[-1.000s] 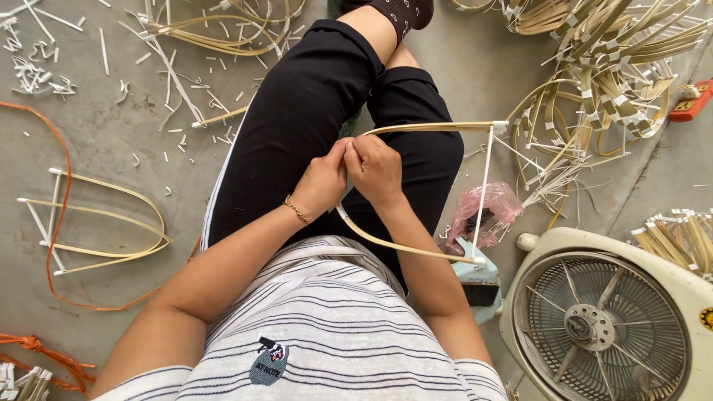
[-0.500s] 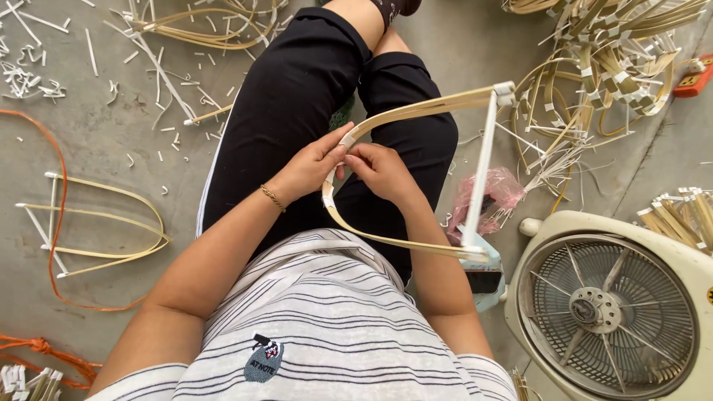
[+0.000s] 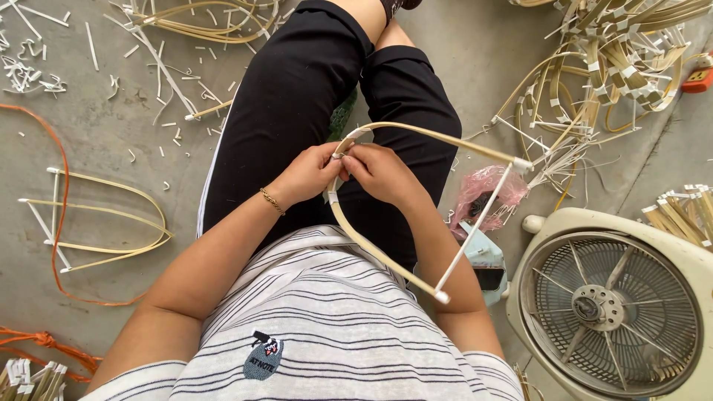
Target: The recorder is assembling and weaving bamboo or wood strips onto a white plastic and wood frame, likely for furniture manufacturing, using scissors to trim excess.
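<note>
What the fingertips pinch at the bow's (image 3: pixel 416 134) bend is too small to make out. Left hand (image 3: pixel 308 174) curls over the bow's left end, fingers closed on it; right hand (image 3: pixel 379 172) grips just beside, thumbs meeting. The bow rests over the lap, its white crossbar (image 3: pixel 479 226) reaching toward the fan (image 3: pixel 613 304), cut off at right

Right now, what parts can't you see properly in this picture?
Head view only:
- The fingertips of the left hand and right hand hide each other where they pinch the curved pale bamboo strip frame, so what they do there is unclear.
- The cream round floor fan is cut off by the right and bottom edges.
- What lies in the pink plastic bag is hidden by its crinkled film.
</note>
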